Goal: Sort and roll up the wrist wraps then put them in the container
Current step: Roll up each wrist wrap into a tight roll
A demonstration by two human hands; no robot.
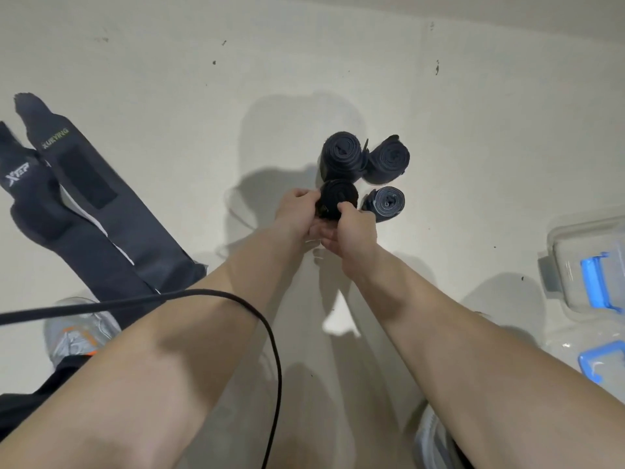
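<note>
Closest to the lens is a black cable (270, 333) draped over the left forearm. It's just in the way. Out front, the left hand (297, 206) and right hand (355, 225) are both curled around a black roll (338, 198), squeezing it from either side near the middle of the floor (169, 62). Just behind and beside it, three finished rolls (343, 157) stand on end, packed close. The flat wraps (84, 184) lie unrolled by the floor's left edge, and the clear container (588, 265) with blue clips sits well apart at the right edge. Risk imo: if the tail isn't stuck down, the roll springs loose once let go. Plonking it down could also topple its neighbours.
</note>
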